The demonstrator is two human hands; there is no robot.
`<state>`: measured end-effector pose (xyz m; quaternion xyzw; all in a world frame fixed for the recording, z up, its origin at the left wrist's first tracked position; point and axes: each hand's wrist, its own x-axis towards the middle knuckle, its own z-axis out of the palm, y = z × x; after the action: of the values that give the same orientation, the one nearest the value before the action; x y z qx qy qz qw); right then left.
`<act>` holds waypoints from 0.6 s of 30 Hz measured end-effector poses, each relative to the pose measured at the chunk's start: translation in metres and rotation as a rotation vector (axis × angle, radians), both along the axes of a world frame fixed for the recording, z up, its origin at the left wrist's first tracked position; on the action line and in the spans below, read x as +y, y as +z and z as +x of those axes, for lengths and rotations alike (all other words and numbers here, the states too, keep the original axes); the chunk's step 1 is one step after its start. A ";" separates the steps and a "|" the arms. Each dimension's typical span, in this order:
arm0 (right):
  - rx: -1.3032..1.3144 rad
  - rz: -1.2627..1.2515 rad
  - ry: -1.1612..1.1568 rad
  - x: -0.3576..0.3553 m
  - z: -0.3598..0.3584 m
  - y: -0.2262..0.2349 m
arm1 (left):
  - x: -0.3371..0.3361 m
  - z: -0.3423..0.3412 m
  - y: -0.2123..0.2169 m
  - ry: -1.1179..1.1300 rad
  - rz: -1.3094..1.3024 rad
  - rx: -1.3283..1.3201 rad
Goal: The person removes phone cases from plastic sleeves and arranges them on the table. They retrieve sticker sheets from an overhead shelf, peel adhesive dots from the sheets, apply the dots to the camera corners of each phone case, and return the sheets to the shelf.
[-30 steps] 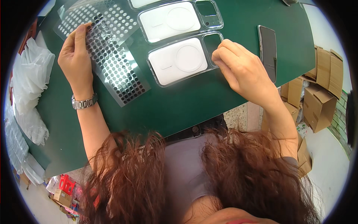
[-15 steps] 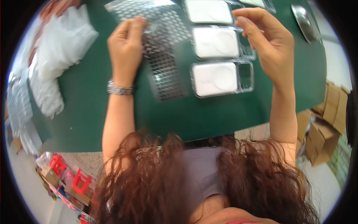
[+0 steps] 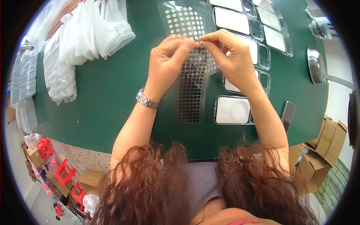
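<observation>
My left hand [image 3: 167,62], with a metal watch at the wrist, is closed in a pinch at the edge of a clear sheet of round dot stickers [image 3: 190,97]. My right hand [image 3: 234,58] also pinches, its thumb and forefinger almost meeting the left fingertips over the sheet. Whatever lies between the right fingertips is too small to make out. The dots look dark at the sheet's near end and shiny toward the far end. Just right of it lies the nearest clear phone case [image 3: 232,109] with a white insert; my right forearm covers its right end.
More clear phone cases [image 3: 275,37] with white inserts lie in rows at the far right. A round metal lamp head [image 3: 316,65] and a dark phone [image 3: 288,115] are at the right. White plastic bags [image 3: 93,33] lie at the far left. Cardboard boxes [image 3: 315,170] stand beyond the green table [image 3: 101,112].
Both hands have come together over the sticker sheet; before, they were wide apart, the left at the sheet and the right above the phone cases. The view has also shifted, showing more of the table.
</observation>
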<state>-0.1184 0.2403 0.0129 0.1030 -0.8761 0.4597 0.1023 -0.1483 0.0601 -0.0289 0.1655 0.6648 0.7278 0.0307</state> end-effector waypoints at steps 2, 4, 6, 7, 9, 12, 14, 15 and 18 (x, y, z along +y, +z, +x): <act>0.050 0.002 -0.007 0.002 -0.002 -0.010 | 0.002 0.001 -0.001 -0.069 -0.117 0.050; 0.078 0.033 0.046 0.003 -0.003 -0.013 | 0.002 0.003 -0.002 -0.087 -0.146 0.036; 0.071 0.024 0.047 0.006 -0.004 -0.012 | 0.001 0.002 -0.011 -0.028 -0.146 0.064; 0.048 0.017 0.036 0.009 -0.004 -0.008 | 0.002 0.003 -0.003 -0.017 -0.179 0.010; 0.023 0.009 0.022 0.013 -0.004 -0.006 | 0.002 0.005 0.003 -0.052 -0.193 -0.002; 0.014 -0.008 0.057 0.016 -0.006 -0.007 | 0.000 0.003 0.004 -0.081 -0.215 -0.004; 0.026 -0.011 0.078 0.013 -0.008 -0.003 | -0.001 0.001 0.005 -0.079 -0.209 0.011; 0.035 -0.024 0.085 0.013 -0.010 -0.001 | 0.000 0.000 0.006 -0.049 -0.200 0.026; 0.020 -0.013 0.078 0.018 -0.011 -0.002 | 0.006 -0.002 0.011 -0.038 -0.204 0.036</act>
<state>-0.1294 0.2582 0.0107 0.1413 -0.8674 0.4679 0.0938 -0.1499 0.0660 -0.0177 0.1871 0.7326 0.6526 0.0493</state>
